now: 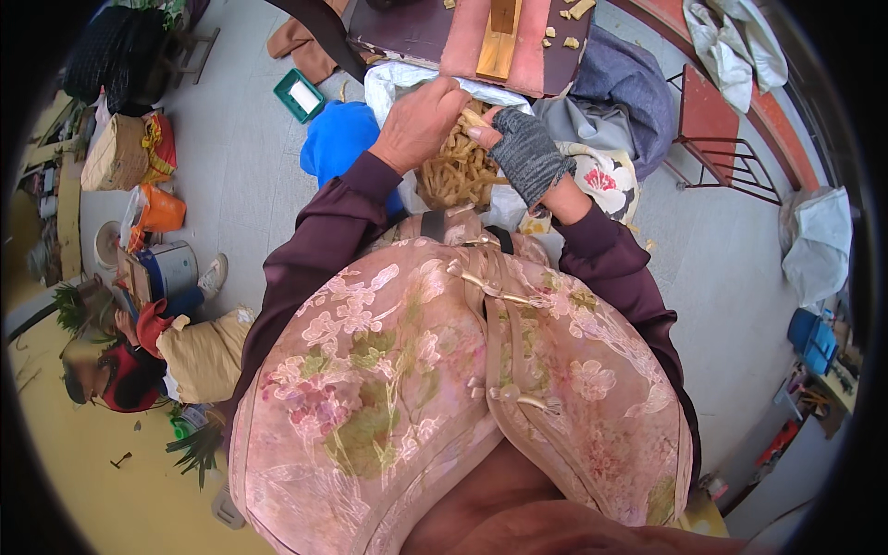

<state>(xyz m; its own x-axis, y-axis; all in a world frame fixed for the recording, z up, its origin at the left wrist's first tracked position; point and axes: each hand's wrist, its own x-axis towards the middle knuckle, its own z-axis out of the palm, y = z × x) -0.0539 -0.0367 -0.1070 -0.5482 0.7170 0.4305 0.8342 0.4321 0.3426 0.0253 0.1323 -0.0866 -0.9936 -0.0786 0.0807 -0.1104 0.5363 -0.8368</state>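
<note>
My bare left hand [421,125] has its fingers closed and its back turned up, so what is in its fingertips is hidden. Close beside it, my right hand [529,153], in a grey fingerless glove, pinches a small pale yellow piece [475,118] between thumb and finger. The piece reaches toward the left fingertips. Directly beneath both hands is a white sack [384,81], open at the top. Many yellow-brown, finger-like pieces [458,174] fill it.
Ahead stands a dark red tabletop [398,30] with pink padding [462,42], a slotted wooden block [499,51] and pale scraps [581,9]. Blue cloth [338,143] lies left of the sack. A green tray [298,95] is on the floor. Another person [129,375] sits at far left.
</note>
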